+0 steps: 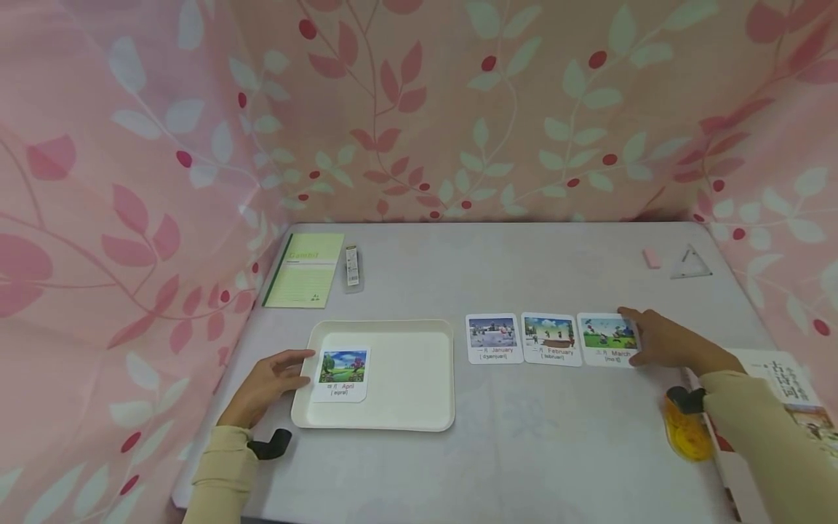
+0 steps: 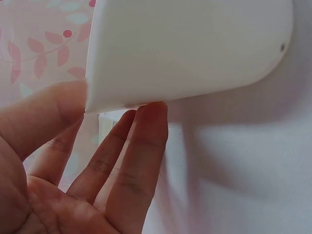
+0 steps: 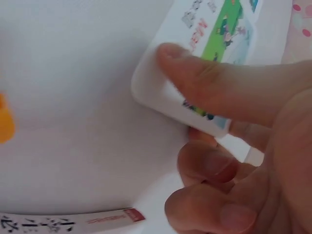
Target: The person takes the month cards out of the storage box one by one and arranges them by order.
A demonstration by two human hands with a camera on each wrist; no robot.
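Observation:
In the head view my right hand (image 1: 674, 340) pinches the right side of the March card (image 1: 609, 340). The right wrist view has the thumb on that card's printed face and the other fingers curled by its edge. To its left, the February card (image 1: 551, 339) and January card (image 1: 494, 339) lie in a row. My left hand (image 1: 267, 384) rests at the left rim of a white tray (image 1: 409, 422), its fingers extended. Inside the tray, by those fingertips, lies the April card (image 1: 341, 374). Some left fingertips touch the tray's outer wall (image 2: 190, 48) in the left wrist view.
A green notebook (image 1: 304, 271) and a small labelled case (image 1: 353, 269) lie at the back left. At the back right are a pink eraser (image 1: 651, 258) and a clear triangle (image 1: 692, 263). A yellow round item (image 1: 690, 439) and a printed booklet (image 1: 788, 378) sit under my right forearm.

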